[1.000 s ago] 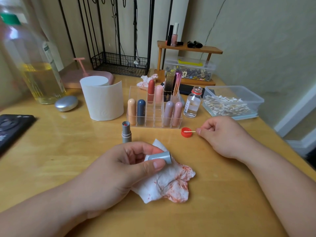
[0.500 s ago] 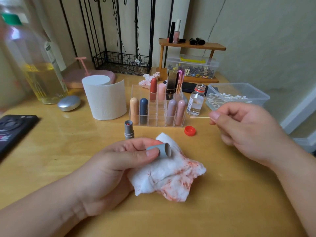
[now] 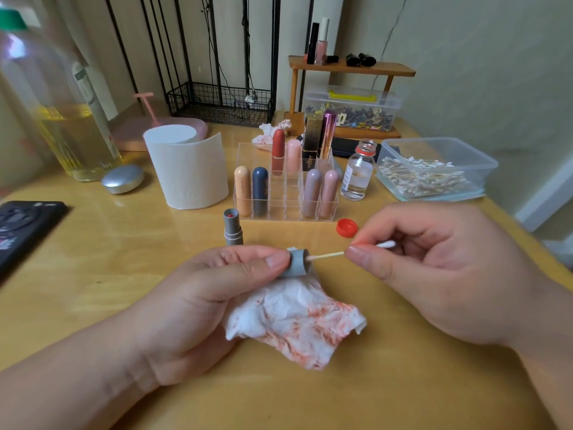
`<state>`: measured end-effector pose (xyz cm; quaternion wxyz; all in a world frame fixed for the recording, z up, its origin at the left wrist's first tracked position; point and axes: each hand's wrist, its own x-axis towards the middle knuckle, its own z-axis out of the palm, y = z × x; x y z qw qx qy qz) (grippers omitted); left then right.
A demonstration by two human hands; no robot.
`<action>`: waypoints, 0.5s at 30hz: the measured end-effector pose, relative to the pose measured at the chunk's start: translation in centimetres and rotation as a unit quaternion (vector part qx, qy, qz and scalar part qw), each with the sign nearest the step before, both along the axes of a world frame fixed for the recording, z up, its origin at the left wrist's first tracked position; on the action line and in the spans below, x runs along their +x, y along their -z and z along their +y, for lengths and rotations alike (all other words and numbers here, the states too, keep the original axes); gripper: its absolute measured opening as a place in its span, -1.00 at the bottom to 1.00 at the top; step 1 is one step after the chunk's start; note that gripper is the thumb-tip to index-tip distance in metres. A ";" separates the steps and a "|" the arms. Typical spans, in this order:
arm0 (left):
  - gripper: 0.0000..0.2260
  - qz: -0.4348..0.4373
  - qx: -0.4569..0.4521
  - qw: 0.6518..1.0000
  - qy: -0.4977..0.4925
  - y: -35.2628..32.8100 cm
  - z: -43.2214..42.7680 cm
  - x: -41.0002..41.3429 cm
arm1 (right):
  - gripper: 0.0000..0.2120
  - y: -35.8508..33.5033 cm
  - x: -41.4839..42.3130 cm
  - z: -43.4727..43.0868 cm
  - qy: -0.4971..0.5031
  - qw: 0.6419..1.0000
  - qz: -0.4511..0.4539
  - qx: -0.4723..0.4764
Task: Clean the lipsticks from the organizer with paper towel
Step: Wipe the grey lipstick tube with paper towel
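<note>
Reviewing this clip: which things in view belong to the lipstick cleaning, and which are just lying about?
Job: left hand holding grey cap and stained paper towel; right hand pinching cotton swab; uncapped grey lipstick; organizer; paper roll; swab box.
Lying about: large bottle; silver case; black device; wire basket; wooden shelf.

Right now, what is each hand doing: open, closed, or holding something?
Left hand: closed, holding the grey lipstick cap, stained paper towel beneath it.
Right hand: closed, pinching a cotton swab, its tip at the cap's opening.

R hand holds swab at lipstick cap.
</note>
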<state>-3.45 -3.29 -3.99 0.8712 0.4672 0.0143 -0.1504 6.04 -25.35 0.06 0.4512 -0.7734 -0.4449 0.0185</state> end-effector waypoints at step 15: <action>-0.73 -0.021 0.016 0.998 -0.055 0.7 -0.4 -0.1 | -0.92 -0.7 -0.8 0.2 -0.014 0.992 -0.021 -0.124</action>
